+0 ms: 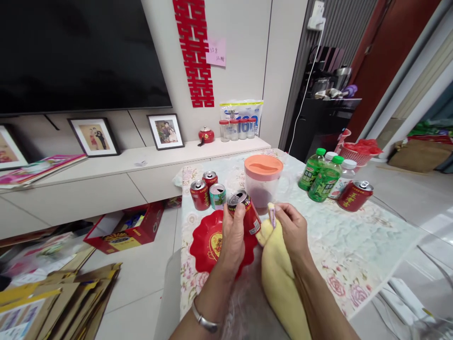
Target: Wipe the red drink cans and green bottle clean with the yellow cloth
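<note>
Forearms (213,292) extended, left hand (233,238) gripping tilted can (249,215), right hand (294,229) pinching cloth (279,278)

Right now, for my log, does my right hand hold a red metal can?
No, the left hand holds a red can; the right hand pinches a yellow cloth.

A flower-print worktop (336,243) carries a red plate (203,241) at nine o'clock, cans (200,196) at ten, a lidded pitcher (262,186) near twelve, bottles (324,184) at one and a red can (355,196) at two.
</note>
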`<state>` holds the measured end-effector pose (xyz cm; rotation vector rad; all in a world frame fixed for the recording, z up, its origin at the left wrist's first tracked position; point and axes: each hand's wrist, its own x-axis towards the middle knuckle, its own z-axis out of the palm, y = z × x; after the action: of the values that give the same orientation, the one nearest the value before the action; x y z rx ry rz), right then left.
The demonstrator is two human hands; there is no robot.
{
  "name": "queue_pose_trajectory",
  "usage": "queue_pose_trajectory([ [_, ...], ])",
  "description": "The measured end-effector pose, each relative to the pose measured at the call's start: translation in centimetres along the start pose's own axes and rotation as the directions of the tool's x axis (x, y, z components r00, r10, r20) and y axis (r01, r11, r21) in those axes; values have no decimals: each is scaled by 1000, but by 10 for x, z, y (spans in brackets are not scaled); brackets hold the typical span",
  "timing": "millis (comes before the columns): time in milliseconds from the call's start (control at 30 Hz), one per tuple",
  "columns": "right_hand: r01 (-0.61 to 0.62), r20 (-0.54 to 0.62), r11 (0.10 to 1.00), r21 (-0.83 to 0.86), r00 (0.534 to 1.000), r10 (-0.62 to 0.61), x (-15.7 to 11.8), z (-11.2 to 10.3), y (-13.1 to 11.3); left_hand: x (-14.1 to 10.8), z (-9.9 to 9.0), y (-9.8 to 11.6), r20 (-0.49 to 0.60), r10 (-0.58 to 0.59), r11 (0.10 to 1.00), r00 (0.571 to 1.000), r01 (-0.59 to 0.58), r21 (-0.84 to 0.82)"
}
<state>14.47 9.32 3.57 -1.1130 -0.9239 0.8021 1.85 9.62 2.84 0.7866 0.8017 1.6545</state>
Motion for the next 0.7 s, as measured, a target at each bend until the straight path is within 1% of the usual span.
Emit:
queue_pose_trajectory([
  [100,159,35,984,-75,987,-157,6,16,-20,6,-1,-3,-64,79,992,995,-72,106],
  [167,260,57,957,-125,965,-255,8,26,-29,7,-4,-5,-52,115,978,992,-104,183],
  [233,348,85,923,-165,937,-338,8,35,-29,5,-9,-7,-24,113,965,993,-104,239],
  [333,422,134,885,-196,906,-403,6,43,-14,2,-16,-9,-23,109,959,994,-99,266],
  [433,417,169,881,-226,907,-386,7,42,7,1,-23,-13,-37,138,961,990,-125,248],
  [533,372,196,885,-281,925,-326,12,34,22,1,-25,-14,-8,149,971,989,-144,191],
  [633,318,200,888,-332,944,-263,16,27,28,-1,-21,-13,5,130,985,992,-129,116],
  [700,298,189,893,-337,951,-245,16,24,29,-3,-19,-12,3,100,990,995,-100,100],
])
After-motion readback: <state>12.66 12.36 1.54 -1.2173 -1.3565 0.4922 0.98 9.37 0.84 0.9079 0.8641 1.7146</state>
